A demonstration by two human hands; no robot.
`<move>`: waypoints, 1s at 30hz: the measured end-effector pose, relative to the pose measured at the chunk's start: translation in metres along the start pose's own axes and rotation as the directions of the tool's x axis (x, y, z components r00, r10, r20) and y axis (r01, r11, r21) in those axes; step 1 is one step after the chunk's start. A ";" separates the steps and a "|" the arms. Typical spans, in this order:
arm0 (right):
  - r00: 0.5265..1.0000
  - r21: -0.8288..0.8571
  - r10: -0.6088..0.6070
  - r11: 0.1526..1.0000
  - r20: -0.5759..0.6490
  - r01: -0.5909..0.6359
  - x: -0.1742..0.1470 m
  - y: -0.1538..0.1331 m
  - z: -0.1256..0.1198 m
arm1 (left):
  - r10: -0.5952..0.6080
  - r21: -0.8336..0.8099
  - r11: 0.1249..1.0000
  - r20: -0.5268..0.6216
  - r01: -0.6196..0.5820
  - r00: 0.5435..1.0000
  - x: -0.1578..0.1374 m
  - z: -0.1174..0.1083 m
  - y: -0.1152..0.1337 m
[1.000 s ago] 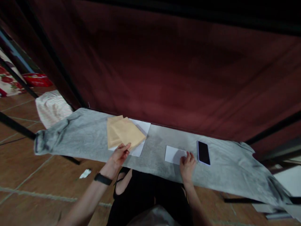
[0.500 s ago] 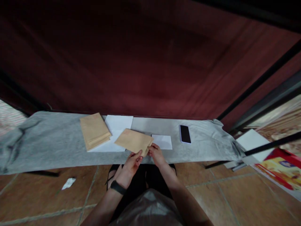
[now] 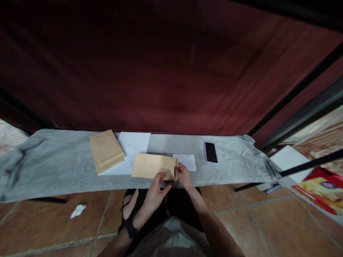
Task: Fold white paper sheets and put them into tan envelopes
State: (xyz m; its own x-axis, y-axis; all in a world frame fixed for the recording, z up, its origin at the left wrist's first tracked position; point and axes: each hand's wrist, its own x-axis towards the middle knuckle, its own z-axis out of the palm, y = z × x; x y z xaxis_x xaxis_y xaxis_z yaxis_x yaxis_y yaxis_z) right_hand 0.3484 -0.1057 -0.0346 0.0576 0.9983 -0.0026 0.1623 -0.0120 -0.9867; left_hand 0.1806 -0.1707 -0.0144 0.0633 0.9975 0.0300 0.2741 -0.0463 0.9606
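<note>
A tan paper envelope (image 3: 151,165) with faint red print lies lengthwise in front of me, its right end bent up. My right hand (image 3: 184,176) pinches that right end between thumb and fingers. At the envelope's lower edge is my left hand (image 3: 156,191), thumb and fingers apart. Its fingertips overlap the paper, though whether they press on it I cannot tell. Partly behind the envelope's right end is a small white paper (image 3: 187,161). To the left, a stack of tan envelopes (image 3: 106,150) rests partly over white sheets (image 3: 135,142).
A grey cloth (image 3: 64,157) covers the narrow bench. To the right lies a phone (image 3: 211,152) with a dark screen. Behind the bench hangs a dark red curtain (image 3: 160,89). Crumpled white paper (image 3: 78,211) is on the tiled floor, and a red and yellow box (image 3: 321,189) stands far right.
The held envelope has turned from slanted to nearly level and shows its red-printed face. My left hand has let go of its lower edge and spread its fingers; my right hand still pinches the end.
</note>
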 end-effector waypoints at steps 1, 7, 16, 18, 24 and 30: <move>1.000 -0.010 -0.018 1.000 0.006 0.018 -0.001 0.002 -0.002 | 0.162 0.211 0.964 0.028 -0.164 0.986 0.009 -0.007 0.003; 0.995 -0.032 -0.088 0.995 0.047 0.090 -0.007 0.009 -0.005 | 0.225 0.741 0.495 0.394 -0.453 0.891 0.065 -0.038 0.005; 0.978 -0.062 -0.166 0.983 0.128 0.175 -0.003 0.006 -0.020 | 0.212 0.681 0.444 0.551 -0.581 0.807 0.079 -0.037 0.011; 0.991 -0.111 -0.096 0.988 0.090 0.106 -0.001 0.009 -0.021 | 0.261 0.675 0.412 0.556 -0.612 0.789 0.080 -0.035 0.013; 0.992 -0.202 -0.036 0.979 -0.119 0.012 -0.006 0.011 -0.026 | 0.346 0.699 0.354 0.519 -0.621 0.781 0.079 -0.026 0.010; 0.979 -0.081 -0.105 0.992 -0.173 0.092 -0.023 -0.015 -0.043 | 0.345 0.709 0.391 0.478 -0.587 0.808 0.078 -0.016 0.009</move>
State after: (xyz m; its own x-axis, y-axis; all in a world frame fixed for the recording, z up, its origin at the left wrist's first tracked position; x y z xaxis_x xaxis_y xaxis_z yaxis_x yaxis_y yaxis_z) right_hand 0.3871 -0.1307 -0.0129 0.2102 0.9691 0.1292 0.2462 0.0754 -0.9663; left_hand 0.1729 -0.0925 0.0009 0.6042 0.7647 0.2239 0.7507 -0.6405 0.1619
